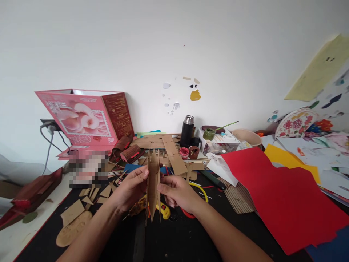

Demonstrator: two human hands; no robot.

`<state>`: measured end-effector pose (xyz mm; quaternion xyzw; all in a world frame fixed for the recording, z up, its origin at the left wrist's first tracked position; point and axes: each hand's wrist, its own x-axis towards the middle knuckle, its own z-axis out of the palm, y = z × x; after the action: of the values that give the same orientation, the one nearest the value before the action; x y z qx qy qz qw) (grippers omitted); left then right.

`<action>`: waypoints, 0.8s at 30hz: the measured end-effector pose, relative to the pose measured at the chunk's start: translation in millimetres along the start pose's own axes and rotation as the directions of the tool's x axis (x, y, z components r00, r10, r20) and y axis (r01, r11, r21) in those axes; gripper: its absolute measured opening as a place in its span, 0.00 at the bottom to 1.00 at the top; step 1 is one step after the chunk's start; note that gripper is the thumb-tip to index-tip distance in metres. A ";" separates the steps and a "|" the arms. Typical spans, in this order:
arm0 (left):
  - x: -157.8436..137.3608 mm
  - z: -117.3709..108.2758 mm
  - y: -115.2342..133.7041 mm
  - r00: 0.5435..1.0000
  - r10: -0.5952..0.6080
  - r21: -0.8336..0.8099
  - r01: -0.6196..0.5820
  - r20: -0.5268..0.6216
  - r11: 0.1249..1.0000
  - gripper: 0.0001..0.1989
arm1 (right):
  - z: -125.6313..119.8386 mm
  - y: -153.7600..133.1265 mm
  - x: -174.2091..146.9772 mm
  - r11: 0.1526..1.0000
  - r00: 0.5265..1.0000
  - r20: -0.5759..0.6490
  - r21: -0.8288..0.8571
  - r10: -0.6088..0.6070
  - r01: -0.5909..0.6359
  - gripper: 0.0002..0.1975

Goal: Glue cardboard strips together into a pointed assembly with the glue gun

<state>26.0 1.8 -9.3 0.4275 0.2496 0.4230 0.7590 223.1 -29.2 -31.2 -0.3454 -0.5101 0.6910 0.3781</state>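
Note:
Between my two hands, above the table's middle, is a cardboard boat hull (153, 185), long and narrow with raised sides and pointed ends. My left hand (136, 182) pinches its left wall, thumb on the near face and fingers mostly hidden behind. On the opposite wall, my right hand (176, 191) grips with the thumb against the cardboard and the fingers curled below. Beneath the hull lie a stained yellow tool (138, 206) and a yellow-handled tool with a red button (164, 210), both partly covered.
Cardboard scraps (105, 191) lie left, beside a pink box (84, 120). A brown-red painted boat (35, 191) sits far left. Behind stand a black flask (187, 133), paint jars (184, 153) and a green jar with a brush (209, 134). Red paper (283, 196) covers the right side.

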 end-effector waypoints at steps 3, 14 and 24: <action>1.4 -3.1 -1.2 0.999 0.018 0.000 -0.019 -0.044 1.000 0.21 | -2.5 0.7 0.7 1.000 1.000 -0.027 -0.019 0.002 -0.003 0.32; 4.4 -1.7 -7.1 0.994 0.054 0.117 -0.043 -0.090 0.992 0.23 | -6.8 2.3 2.9 1.000 0.995 -0.096 -0.005 0.001 -0.001 0.31; 2.7 -1.7 -9.2 0.997 0.030 0.146 -0.019 -0.071 0.989 0.23 | -4.6 3.0 3.8 0.998 0.994 -0.101 -0.041 -0.050 0.046 0.31</action>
<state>30.0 2.4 -18.1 0.4688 0.3022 0.4285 0.7109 224.8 -24.4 -35.6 -0.3751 -0.5118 0.6531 0.4133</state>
